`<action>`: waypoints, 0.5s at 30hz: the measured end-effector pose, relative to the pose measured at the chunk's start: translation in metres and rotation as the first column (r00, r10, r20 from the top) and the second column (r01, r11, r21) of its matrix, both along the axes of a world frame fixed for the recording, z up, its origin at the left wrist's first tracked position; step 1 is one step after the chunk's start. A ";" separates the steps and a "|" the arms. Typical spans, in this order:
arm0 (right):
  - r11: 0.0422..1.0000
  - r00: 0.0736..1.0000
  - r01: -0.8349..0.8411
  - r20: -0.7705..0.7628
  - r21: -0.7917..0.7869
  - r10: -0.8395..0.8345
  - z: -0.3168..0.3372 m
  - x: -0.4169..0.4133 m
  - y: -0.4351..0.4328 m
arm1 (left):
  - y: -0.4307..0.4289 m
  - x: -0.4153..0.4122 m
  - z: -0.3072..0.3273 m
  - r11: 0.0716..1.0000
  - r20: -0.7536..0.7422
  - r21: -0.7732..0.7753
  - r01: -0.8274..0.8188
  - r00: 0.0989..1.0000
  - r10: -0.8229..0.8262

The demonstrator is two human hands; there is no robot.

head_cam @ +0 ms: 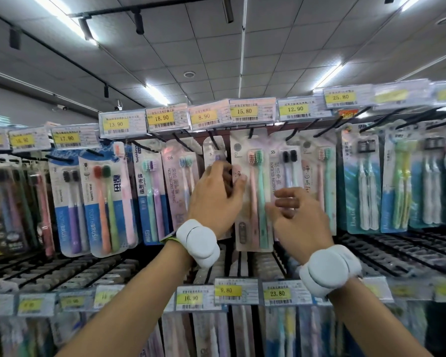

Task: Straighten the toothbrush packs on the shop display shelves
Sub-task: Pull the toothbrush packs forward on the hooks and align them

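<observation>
Pack (pixel 255 191) with pink and green brushes hangs upright on its hook between my hands, left hand (pixel 214 194) curled at its left edge, right hand (pixel 298 215) loosely open, empty, just right.

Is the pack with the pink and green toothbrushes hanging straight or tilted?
Roughly straight: the white pack with pink and green toothbrushes hangs from its black hook, edges near vertical.

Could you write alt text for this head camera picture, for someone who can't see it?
Two bare hands reach up to toothbrush packs hanging on shop pegs: the left hand touches the edge of a pink-and-green toothbrush pack, the right hand hovers open beside it. Yellow price tags line the rails above.
</observation>
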State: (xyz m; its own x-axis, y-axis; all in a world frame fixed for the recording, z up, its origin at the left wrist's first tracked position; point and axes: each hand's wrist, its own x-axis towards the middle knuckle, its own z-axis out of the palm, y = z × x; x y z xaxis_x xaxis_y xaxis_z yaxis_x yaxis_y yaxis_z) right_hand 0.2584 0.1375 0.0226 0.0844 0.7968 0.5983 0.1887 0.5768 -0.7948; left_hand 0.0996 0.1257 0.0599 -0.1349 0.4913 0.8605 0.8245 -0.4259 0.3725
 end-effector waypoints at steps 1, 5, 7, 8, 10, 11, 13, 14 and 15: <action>1.000 1.000 0.003 0.031 0.000 -0.003 -0.002 0.000 0.002 | 0.002 0.004 0.000 1.000 0.007 -0.003 0.007 1.000 -0.007; 1.000 0.996 -0.012 0.090 -0.014 0.013 -0.008 -0.016 0.009 | 0.007 -0.002 0.003 0.998 0.051 -0.026 -0.049 0.997 0.051; 0.997 0.989 -0.071 0.125 -0.035 0.075 -0.011 -0.025 0.009 | 0.008 -0.006 0.007 0.994 0.050 -0.023 -0.105 0.993 0.106; 0.995 0.985 -0.095 0.143 -0.036 0.100 -0.013 -0.030 0.010 | 0.008 -0.008 0.009 0.991 0.049 -0.007 -0.134 0.990 0.134; 0.992 0.975 -0.124 0.180 -0.038 0.129 -0.013 -0.037 0.008 | 0.006 -0.009 0.012 0.982 0.049 0.035 -0.183 0.982 0.182; 0.989 0.972 -0.140 0.182 -0.043 0.146 -0.012 -0.039 0.008 | 0.005 -0.008 0.013 0.980 0.049 0.049 -0.195 0.980 0.192; 0.982 0.968 -0.181 0.165 -0.059 0.188 -0.012 -0.040 0.008 | 0.002 -0.007 0.013 0.980 0.049 0.057 -0.193 0.980 0.191; 0.979 0.967 -0.192 0.159 -0.063 0.199 -0.012 -0.039 0.008 | 0.001 -0.006 0.013 0.980 0.053 0.056 -0.190 0.981 0.188; 0.978 0.967 -0.197 0.154 -0.062 0.204 -0.013 -0.038 0.009 | 0.001 -0.005 0.012 0.980 0.056 0.054 -0.190 0.981 0.187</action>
